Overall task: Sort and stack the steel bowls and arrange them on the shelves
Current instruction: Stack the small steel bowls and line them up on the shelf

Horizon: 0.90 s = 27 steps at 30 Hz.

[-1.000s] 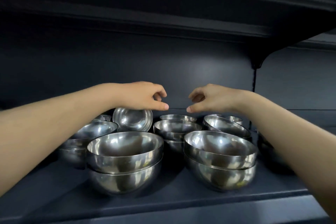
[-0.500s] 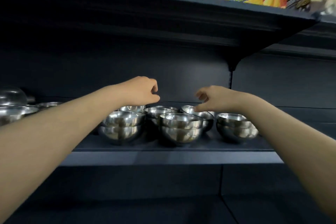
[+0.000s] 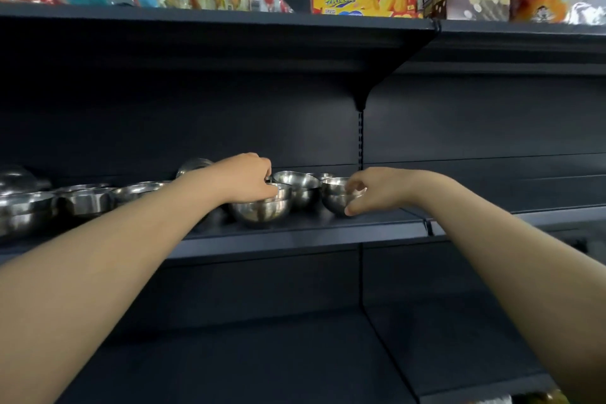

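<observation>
Several steel bowls stand in short stacks on the dark middle shelf (image 3: pixel 295 233). My left hand (image 3: pixel 246 179) grips the rim of the front stacked bowl (image 3: pixel 262 211), fingers curled over its edge. My right hand (image 3: pixel 370 188) holds the right stack of bowls (image 3: pixel 334 198), thumb low on its side and fingers curled at the rim. Another stack (image 3: pixel 300 188) sits between and behind them. A tilted bowl (image 3: pixel 193 164) shows behind my left wrist.
More steel bowls (image 3: pixel 85 200) line the shelf to the left. Snack boxes and bags (image 3: pixel 360 2) fill the top shelf. A bracket and upright (image 3: pixel 360 102) divide the bays. The lower shelf (image 3: pixel 295 354) is dark and bare.
The view has pulled back and tilted up from the bowls, revealing the top shelf. Both hands have dropped from hovering above the bowls onto two front stacks.
</observation>
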Tool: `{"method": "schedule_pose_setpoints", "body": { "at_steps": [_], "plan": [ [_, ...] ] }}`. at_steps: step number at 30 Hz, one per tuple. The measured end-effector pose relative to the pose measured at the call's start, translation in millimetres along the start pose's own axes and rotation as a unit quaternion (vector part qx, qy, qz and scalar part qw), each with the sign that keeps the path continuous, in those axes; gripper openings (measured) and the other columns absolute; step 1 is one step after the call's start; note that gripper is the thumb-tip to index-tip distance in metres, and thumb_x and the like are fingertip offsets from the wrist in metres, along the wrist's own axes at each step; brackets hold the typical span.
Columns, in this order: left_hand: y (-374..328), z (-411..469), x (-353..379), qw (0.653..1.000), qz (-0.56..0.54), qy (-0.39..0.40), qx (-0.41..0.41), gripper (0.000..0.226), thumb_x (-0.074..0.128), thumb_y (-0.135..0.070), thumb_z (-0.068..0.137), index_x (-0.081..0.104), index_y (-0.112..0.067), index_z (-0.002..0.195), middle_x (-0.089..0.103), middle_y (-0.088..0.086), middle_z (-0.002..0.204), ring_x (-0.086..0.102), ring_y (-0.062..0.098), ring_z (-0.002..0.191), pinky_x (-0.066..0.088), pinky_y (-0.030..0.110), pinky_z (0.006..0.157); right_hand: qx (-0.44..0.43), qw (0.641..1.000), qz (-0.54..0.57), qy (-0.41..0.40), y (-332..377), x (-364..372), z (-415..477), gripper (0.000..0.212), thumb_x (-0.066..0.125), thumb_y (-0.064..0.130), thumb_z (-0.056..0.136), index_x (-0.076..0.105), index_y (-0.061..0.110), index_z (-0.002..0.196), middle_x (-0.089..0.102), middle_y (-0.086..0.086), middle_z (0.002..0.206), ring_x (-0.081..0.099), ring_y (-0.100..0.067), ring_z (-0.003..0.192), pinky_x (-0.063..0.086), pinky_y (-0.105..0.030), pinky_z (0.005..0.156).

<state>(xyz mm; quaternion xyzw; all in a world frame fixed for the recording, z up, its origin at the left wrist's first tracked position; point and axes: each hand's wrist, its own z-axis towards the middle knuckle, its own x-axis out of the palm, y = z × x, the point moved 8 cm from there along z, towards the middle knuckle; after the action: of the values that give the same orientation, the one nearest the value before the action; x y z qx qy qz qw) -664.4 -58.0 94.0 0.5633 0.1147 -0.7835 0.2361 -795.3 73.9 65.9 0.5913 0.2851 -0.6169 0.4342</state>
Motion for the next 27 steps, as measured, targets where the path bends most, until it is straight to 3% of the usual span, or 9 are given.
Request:
{"method": "schedule_pose_setpoints", "body": {
  "at_steps": [2,9,16,22,27],
  "plan": [
    [-9.1,11.2,0.5,1.000,0.002,0.005,0.006,0.040,0.050,-0.038,0.090,0.053,-0.012,0.120,0.049,0.002,0.116,0.052,0.020,0.105,0.046,0.036,0.093,-0.002,1.000,0.012,-0.010,-10.1,-4.8,4.1,0.059,0.060,0.037,0.088,0.042,0.017,0.140,0.044,-0.001,0.143,0.044,-0.020,0.128,0.037,-0.027,0.097],
    [-10.9,79.0,9.4,1.000,0.000,0.000,0.016,0.042,0.049,-0.034,0.091,0.052,-0.007,0.123,0.051,0.005,0.123,0.053,0.023,0.110,0.046,0.037,0.095,-0.010,0.996,0.034,-0.078,-37.6,-18.4,57.7,0.052,0.062,0.030,0.086,0.048,0.016,0.134,0.052,-0.001,0.136,0.050,-0.019,0.121,0.043,-0.030,0.098],
    [19.4,157.4,29.6,0.999,0.007,0.021,0.038,0.051,0.049,-0.039,0.092,0.045,-0.010,0.134,0.048,0.004,0.134,0.047,0.020,0.120,0.041,0.031,0.100,-0.021,0.995,0.017,-0.091,-43.8,-31.6,146.9,0.054,0.064,0.035,0.085,0.048,0.017,0.134,0.052,0.000,0.134,0.051,-0.018,0.120,0.042,-0.030,0.100],
    [40.6,207.6,49.5,0.997,0.015,0.034,0.073,0.052,0.052,-0.044,0.090,0.048,-0.013,0.132,0.050,0.002,0.132,0.050,0.018,0.118,0.041,0.031,0.101,-0.041,0.999,-0.007,-0.031,-35.2,-12.5,213.2,0.061,0.065,0.041,0.084,0.045,0.018,0.137,0.052,0.003,0.131,0.051,-0.015,0.119,0.041,-0.031,0.104],
    [56.2,223.7,76.8,0.989,-0.005,0.100,0.106,0.060,0.052,-0.051,0.088,0.046,-0.013,0.134,0.045,0.000,0.136,0.048,0.015,0.123,0.039,0.033,0.105,-0.051,0.998,0.000,0.037,-33.0,10.1,250.8,0.070,0.067,0.048,0.079,0.042,0.022,0.140,0.049,0.006,0.137,0.048,-0.011,0.123,0.038,-0.033,0.109]
  ]
}}
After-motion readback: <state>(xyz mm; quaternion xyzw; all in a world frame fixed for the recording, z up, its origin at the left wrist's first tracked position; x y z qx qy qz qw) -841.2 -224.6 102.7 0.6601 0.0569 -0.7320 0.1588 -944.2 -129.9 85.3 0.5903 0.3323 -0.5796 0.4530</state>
